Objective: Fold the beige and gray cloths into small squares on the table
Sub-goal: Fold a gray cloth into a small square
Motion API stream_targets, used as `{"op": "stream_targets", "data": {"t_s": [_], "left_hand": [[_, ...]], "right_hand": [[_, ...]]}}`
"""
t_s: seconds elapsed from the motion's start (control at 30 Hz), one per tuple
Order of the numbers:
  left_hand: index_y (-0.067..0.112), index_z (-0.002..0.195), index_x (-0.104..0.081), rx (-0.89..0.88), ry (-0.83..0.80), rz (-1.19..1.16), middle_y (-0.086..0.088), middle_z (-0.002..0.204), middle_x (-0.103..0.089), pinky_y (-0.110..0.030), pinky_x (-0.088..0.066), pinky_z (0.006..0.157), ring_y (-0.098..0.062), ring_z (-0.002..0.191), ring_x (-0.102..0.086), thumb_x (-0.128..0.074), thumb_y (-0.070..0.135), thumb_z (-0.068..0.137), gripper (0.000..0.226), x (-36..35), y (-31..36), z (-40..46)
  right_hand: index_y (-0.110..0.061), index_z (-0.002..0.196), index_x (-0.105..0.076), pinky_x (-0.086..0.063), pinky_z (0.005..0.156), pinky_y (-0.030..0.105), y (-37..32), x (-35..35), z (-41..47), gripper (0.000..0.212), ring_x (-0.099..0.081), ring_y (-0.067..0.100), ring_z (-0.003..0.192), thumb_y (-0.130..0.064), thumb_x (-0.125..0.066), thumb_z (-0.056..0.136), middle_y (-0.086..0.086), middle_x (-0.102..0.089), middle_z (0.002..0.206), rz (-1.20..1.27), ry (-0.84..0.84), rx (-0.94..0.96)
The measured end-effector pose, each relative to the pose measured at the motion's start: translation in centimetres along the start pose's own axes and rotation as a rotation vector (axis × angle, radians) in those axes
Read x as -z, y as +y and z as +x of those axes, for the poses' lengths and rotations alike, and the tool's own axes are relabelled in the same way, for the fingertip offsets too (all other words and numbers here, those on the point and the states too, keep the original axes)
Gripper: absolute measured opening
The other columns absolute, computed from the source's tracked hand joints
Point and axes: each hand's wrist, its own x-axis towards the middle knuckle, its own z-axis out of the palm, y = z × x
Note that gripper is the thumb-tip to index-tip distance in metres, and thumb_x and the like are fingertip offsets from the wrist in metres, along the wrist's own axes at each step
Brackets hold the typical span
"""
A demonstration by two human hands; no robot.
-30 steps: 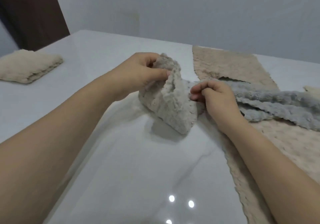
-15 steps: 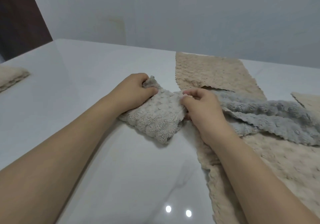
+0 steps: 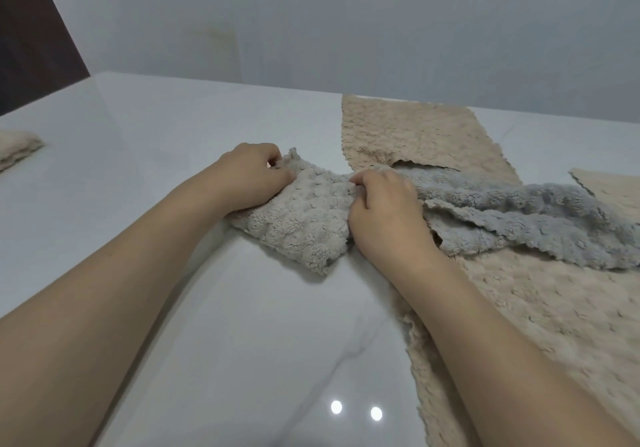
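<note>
Two hands — left hand (image 3: 247, 178), right hand (image 3: 382, 209) — pinch fluffy square cloth (image 3: 304, 221)

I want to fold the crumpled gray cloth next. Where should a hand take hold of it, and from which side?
Pinch the gray cloth at its scalloped near edge, coming from the near right. That edge lies exposed on the flat beige cloth; its left end is tucked behind the right hand.
</note>
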Motion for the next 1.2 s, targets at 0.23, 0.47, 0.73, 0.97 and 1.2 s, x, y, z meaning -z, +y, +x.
{"op": "stream_targets", "data": {"t_s": [0.23,0.47,0.73,0.97,1.2], "left_hand": [[0.019,0.076,-0.059,-0.012,-0.287,-0.245,0.003,0.070,-0.060,-0.029,-0.044,0.062,-0.016,0.063,-0.055,-0.069,0.040,0.089,0.027,1.5,-0.1,-0.9],[0.019,0.079,-0.075,0.093,-0.322,-0.448,-0.002,0.086,-0.076,-0.039,-0.056,0.082,-0.029,0.082,-0.071,-0.076,0.053,0.061,0.038,2.4,-0.1,-2.8],[0.024,0.067,-0.071,0.202,-0.134,-0.519,0.009,0.072,-0.069,-0.031,-0.045,0.079,-0.014,0.078,-0.063,-0.073,0.051,0.067,0.027,2.5,-4.2,-7.2],[0.023,0.061,-0.073,0.169,-0.114,-0.593,-0.006,0.070,-0.069,-0.039,-0.048,0.086,-0.026,0.078,-0.061,-0.077,0.046,0.067,0.024,2.2,-3.7,-7.5],[0.020,0.086,-0.076,0.252,-0.040,-0.528,-0.006,0.095,-0.075,-0.050,-0.048,0.100,-0.035,0.100,-0.066,-0.072,0.064,0.045,0.060,1.9,-3.6,-6.7]], "right_hand": [[-0.008,0.101,-0.053,-0.046,0.078,0.040,-2.0,2.1,-1.0,0.032,-0.057,0.033,0.090,-0.034,-0.033,0.099,0.012,-0.062,0.099,-0.047,-0.202,-0.036],[-0.006,0.112,-0.054,-0.041,0.078,0.040,-1.5,0.6,-1.0,0.043,-0.055,0.035,0.101,-0.042,-0.033,0.102,0.015,-0.058,0.110,-0.281,-0.160,0.082],[-0.045,0.139,-0.040,-0.026,0.100,0.042,-1.5,0.3,-1.1,0.042,-0.037,0.026,0.120,-0.027,-0.038,0.101,-0.003,-0.040,0.137,-0.059,-0.171,0.210],[-0.053,0.144,-0.029,-0.011,0.112,0.045,-1.5,0.4,-1.2,0.049,-0.019,0.019,0.143,-0.063,-0.018,0.097,-0.013,-0.030,0.154,-0.130,-0.332,0.138],[-0.061,0.143,-0.019,-0.005,0.114,0.045,-1.4,0.3,-0.8,0.047,-0.010,0.016,0.147,-0.065,-0.020,0.096,-0.017,-0.017,0.159,-0.175,-0.404,0.118]]}}
